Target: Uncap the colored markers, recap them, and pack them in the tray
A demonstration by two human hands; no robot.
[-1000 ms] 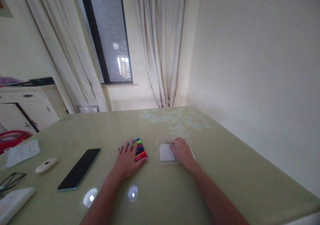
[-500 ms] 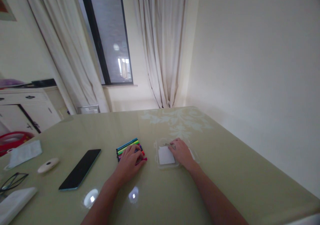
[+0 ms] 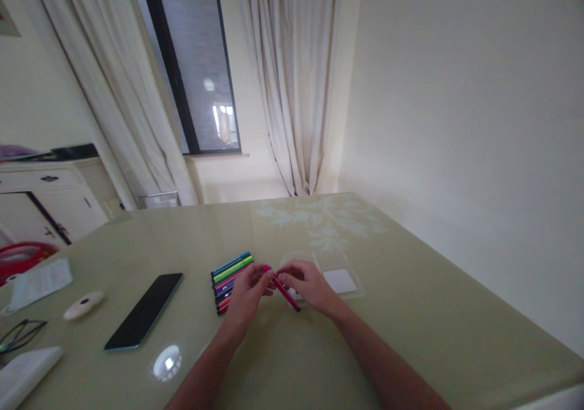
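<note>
A pink felt-tip marker (image 3: 288,297) slants between my two hands, its dark end pointing down and toward me. My left hand (image 3: 246,293) pinches its pink-capped upper end. The fingers of my right hand (image 3: 311,284) close on the same marker just below the cap. To the left lies a row of several coloured markers (image 3: 230,270), partly covered by my left hand. Behind and beside my right hand sits a clear plastic case (image 3: 319,258) with white cards (image 3: 340,280) in it; the hand hides part of it.
A black phone (image 3: 143,311) lies left on the table (image 3: 392,337). Farther left are a white oval object (image 3: 84,305), a face mask (image 3: 39,284), eyeglasses (image 3: 20,335) and a white block (image 3: 30,370). A wall (image 3: 469,124) runs along the right side.
My left hand has lifted the pink marker off the row and moved right. My right hand has left the case's cards and come left onto the marker.
</note>
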